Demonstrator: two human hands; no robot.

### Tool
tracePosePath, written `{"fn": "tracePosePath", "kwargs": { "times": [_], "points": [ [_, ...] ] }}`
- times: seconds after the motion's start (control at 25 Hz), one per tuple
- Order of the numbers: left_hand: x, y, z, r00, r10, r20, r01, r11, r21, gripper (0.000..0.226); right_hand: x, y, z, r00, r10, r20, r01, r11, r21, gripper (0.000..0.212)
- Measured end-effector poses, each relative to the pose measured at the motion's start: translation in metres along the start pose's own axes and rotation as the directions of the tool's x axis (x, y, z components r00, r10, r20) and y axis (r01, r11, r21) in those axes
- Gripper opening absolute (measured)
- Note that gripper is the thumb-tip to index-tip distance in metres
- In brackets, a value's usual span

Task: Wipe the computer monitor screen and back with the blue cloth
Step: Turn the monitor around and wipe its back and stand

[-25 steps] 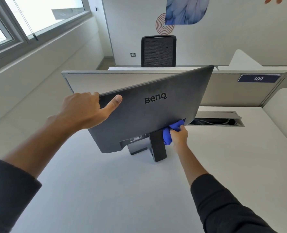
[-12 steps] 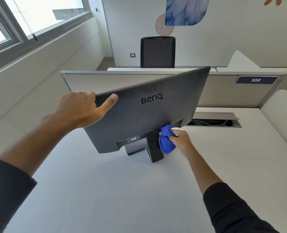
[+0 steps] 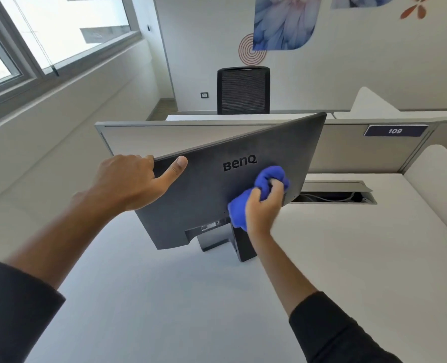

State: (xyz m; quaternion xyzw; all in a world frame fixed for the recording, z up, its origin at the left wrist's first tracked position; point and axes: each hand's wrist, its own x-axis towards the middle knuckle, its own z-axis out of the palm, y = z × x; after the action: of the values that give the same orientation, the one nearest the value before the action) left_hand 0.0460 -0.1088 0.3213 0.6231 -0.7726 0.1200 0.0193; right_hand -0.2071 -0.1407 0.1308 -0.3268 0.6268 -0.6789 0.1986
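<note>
A smooth white desk (image 3: 164, 297) stood beside a long window (image 3: 47, 35), fenced by grey partition panels (image 3: 164, 140). On it sat the dark grey matte flat monitor (image 3: 211, 200), its back facing me. The left hand (image 3: 136, 182) clamped its top corner, thumb flat on the back. The right hand (image 3: 264, 205) was closed round a bunched blue cloth (image 3: 266, 179), pressing it below the logo. A black mesh chair (image 3: 243, 90) stood beyond.

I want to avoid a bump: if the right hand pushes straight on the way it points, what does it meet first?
The right hand already presses the blue cloth on the monitor back, so it probably meets that panel at once, just right of the logo.
</note>
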Motion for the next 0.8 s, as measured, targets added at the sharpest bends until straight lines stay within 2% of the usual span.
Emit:
{"fn": "tracePosePath", "kwargs": {
  "times": [0.04,0.08,0.12,0.16,0.2,0.24,0.28,0.32,0.4,0.48,0.52,0.56,0.6,0.68,0.72,0.76,0.8],
  "points": [
    [0.0,-0.001,0.0,1.0,0.004,-0.004,-0.004,1.0,-0.001,0.116,-0.012,-0.01,0.013,0.974,-0.216,0.073,0.218,0.976,-0.022,0.035],
    [0.0,-0.002,0.001,1.0,0.008,-0.01,-0.007,1.0,0.002,0.116,-0.024,-0.016,0.021,0.884,-0.437,0.167,0.448,0.893,-0.034,0.035],
    [-0.001,-0.004,0.002,1.0,0.009,-0.018,-0.009,1.0,0.006,0.115,-0.031,-0.019,0.025,0.735,-0.622,0.27,0.652,0.757,-0.033,0.033],
    [-0.001,-0.005,0.003,1.0,0.009,-0.024,-0.009,1.0,0.009,0.114,-0.03,-0.022,0.026,0.569,-0.743,0.353,0.803,0.595,-0.041,0.031],
    [-0.002,-0.005,0.003,1.0,0.009,-0.028,-0.009,1.0,0.008,0.113,-0.021,-0.026,0.026,0.462,-0.797,0.389,0.877,0.475,-0.068,0.03],
    [-0.003,-0.006,0.003,0.999,0.011,-0.035,-0.011,1.0,0.001,0.113,-0.008,-0.033,0.025,0.447,-0.812,0.375,0.892,0.435,-0.122,0.031],
    [-0.003,-0.007,0.003,0.999,0.016,-0.045,-0.016,1.0,-0.009,0.114,0.006,-0.041,0.024,0.498,-0.806,0.32,0.867,0.458,-0.195,0.032],
    [-0.003,-0.009,0.002,0.998,0.021,-0.057,-0.022,1.0,-0.019,0.115,0.022,-0.05,0.022,0.591,-0.773,0.23,0.801,0.531,-0.275,0.035],
    [-0.005,-0.012,0.003,0.997,0.028,-0.072,-0.03,0.999,-0.027,0.118,0.061,-0.067,0.014,0.792,-0.61,0.011,0.568,0.731,-0.378,0.037],
    [-0.006,-0.014,0.004,0.996,0.036,-0.084,-0.039,0.999,-0.033,0.119,0.083,-0.08,0.01,0.883,-0.45,-0.134,0.38,0.853,-0.358,0.034],
    [-0.005,-0.014,0.005,0.995,0.04,-0.091,-0.044,0.998,-0.039,0.119,0.082,-0.085,0.013,0.888,-0.438,-0.137,0.372,0.862,-0.345,0.032],
    [-0.004,-0.014,0.006,0.994,0.042,-0.096,-0.047,0.998,-0.046,0.12,0.071,-0.087,0.019,0.864,-0.497,-0.082,0.444,0.828,-0.343,0.031],
    [-0.004,-0.015,0.006,0.994,0.043,-0.101,-0.048,0.997,-0.052,0.12,0.054,-0.089,0.027,0.795,-0.606,0.028,0.581,0.747,-0.323,0.032],
    [-0.004,-0.016,0.007,0.992,0.046,-0.12,-0.053,0.997,-0.054,0.12,0.01,-0.087,0.042,0.529,-0.785,0.322,0.848,0.491,-0.197,0.036],
    [-0.004,-0.016,0.009,0.99,0.05,-0.132,-0.057,0.997,-0.049,0.121,-0.008,-0.085,0.047,0.407,-0.804,0.434,0.912,0.384,-0.145,0.037],
    [-0.004,-0.016,0.011,0.988,0.057,-0.141,-0.063,0.997,-0.036,0.123,-0.015,-0.084,0.05,0.338,-0.798,0.498,0.939,0.319,-0.125,0.039],
    [-0.004,-0.016,0.013,0.987,0.066,-0.148,-0.069,0.997,-0.017,0.124,-0.011,-0.086,0.051,0.321,-0.789,0.523,0.946,0.298,-0.13,0.041]
  ]
}}
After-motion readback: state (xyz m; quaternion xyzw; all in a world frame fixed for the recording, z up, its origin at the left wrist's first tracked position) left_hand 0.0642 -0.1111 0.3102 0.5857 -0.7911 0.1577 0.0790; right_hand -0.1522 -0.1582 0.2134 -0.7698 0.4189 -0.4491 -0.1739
